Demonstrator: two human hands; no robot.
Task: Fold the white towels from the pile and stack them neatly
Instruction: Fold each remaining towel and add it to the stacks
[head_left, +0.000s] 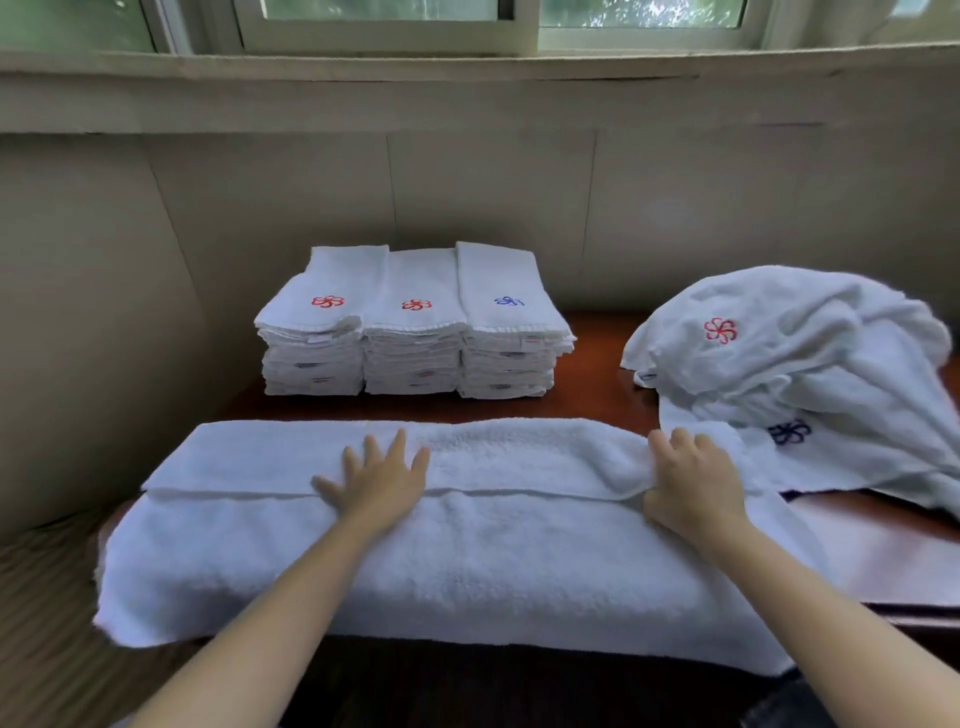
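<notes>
A long white towel (467, 561) lies across the near edge of the table, its far third folded toward me into a flap. My left hand (376, 480) presses flat on that flap with fingers spread. My right hand (693, 480) grips the flap's edge near the towel's right end, thumb tucked under the cloth. Behind the towel stand three side-by-side stacks of folded towels (413, 322), two topped with red flower logos and one with a blue logo. The unfolded pile (810, 374) is heaped at the right.
The dark red-brown table (602, 358) runs up to a beige panelled wall (493, 208) under a window sill. Striped beige fabric (41, 623) lies to the left of the table. Bare tabletop shows between the stacks and the pile.
</notes>
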